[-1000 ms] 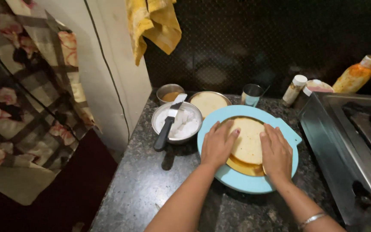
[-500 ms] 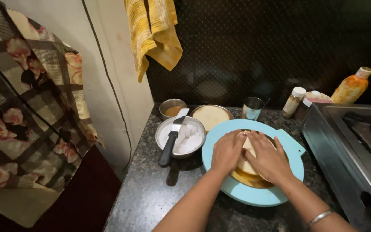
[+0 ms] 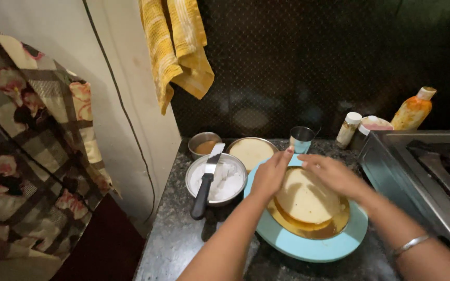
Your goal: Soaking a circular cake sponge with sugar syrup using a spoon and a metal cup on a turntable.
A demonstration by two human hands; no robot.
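Bare dark counter [image 3: 183, 244] lies open in front of the knife-topped steel bowl [image 3: 217, 179]. Behind the light-blue board [image 3: 308, 247], bowls, a steel cup [image 3: 302, 139] and bottles crowd the wall; the stove [image 3: 428, 177] blocks the right.

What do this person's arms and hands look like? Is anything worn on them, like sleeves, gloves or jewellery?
Both forearms are bare, with no sleeves in view and no gloves. The left hand shows no ring or band. The right hand also looks free of rings, but a thin silver-coloured bangle circles that wrist. Fingernails are too small and blurred to describe.
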